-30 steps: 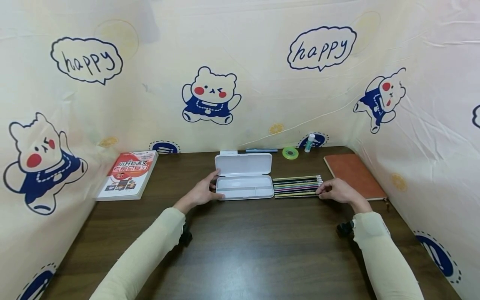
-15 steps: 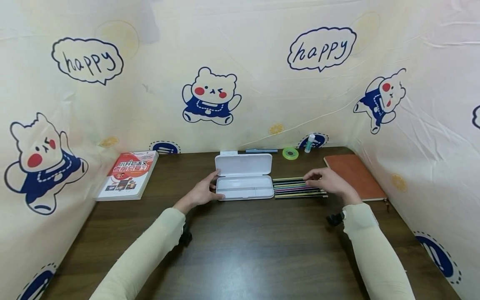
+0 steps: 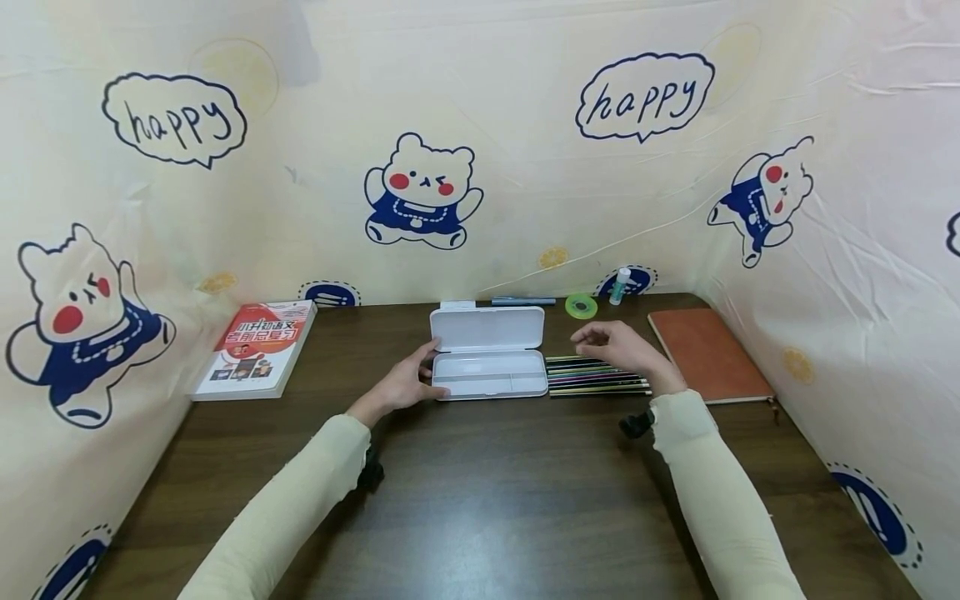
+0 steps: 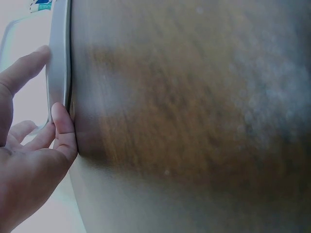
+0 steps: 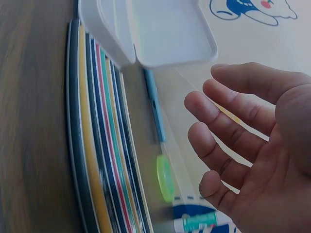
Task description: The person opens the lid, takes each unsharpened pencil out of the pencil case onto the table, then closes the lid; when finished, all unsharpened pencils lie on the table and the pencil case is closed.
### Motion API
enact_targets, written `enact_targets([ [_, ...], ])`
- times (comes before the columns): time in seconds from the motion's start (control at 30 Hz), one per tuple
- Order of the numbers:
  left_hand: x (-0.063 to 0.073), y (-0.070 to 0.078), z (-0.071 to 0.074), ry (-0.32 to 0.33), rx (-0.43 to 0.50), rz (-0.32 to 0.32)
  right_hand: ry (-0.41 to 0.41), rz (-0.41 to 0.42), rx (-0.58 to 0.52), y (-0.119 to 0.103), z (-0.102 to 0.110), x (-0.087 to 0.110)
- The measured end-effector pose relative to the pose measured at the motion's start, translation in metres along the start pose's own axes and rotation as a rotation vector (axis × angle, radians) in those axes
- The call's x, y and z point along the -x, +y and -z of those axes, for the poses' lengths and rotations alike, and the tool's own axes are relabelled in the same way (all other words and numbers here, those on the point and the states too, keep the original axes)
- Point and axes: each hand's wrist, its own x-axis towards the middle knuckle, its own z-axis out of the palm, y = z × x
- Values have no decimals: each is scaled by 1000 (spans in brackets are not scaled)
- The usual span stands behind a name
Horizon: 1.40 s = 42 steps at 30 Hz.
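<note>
A white pencil case (image 3: pixel 472 385) lies open in the middle of the table, its lid (image 3: pixel 489 330) folded back and its compartments bare. My left hand (image 3: pixel 401 385) grips the case's left end, thumb at the front corner and fingers farther back. In the left wrist view its fingertips press against the case wall (image 4: pixel 59 77). A row of several coloured pencils (image 3: pixel 596 382) lies side by side just right of the case. Over their back edge hovers my right hand (image 3: pixel 621 344), fingers loosely bent; in the right wrist view nothing is between them.
Along the back lie a blue pen (image 3: pixel 522 302), a green tape roll (image 3: pixel 581 307) and an upright glue stick (image 3: pixel 619 287). A brown notebook (image 3: pixel 708 354) is at the right and a thick book (image 3: pixel 255 350) at the left. A printed cloth (image 3: pixel 525 100) walls the table.
My right hand has moved left and back from the pencils' right ends, across the row, to above its back edge. The left hand and pencil case have stayed in place.
</note>
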Motion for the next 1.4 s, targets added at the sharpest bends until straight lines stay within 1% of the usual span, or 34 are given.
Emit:
enact_targets([
  [0.07,0,-1,0,1,0,0,-8,-3,-24,-3,-4,-6],
  [0.23,0,-2,0,4,-12,-8,-2,29,-74,-11,-11,-19],
  [0.37,-3,-4,-1,12,-32,-25,-10,45,-97,-18,-16,-26],
  [0.5,-4,-4,-2,19,-44,-29,-31,61,-110,-21,-19,-29],
  [0.63,-4,-4,-2,22,-39,-27,-38,76,-132,-22,-21,-31],
  [0.8,-2,-3,-3,32,-20,-14,-23,75,-119,-22,-23,-33],
  [0.97,-2,-3,-4,57,14,4,-21,70,-133,-23,-24,-32],
  [1.03,-2,-4,-4,68,31,9,-27,66,-157,-23,-24,-31],
  [1.2,-3,-4,-5,81,72,5,-35,56,-210,-22,-25,-31],
  [1.4,-3,-3,-5,88,86,0,-37,53,-219,-23,-27,-27],
])
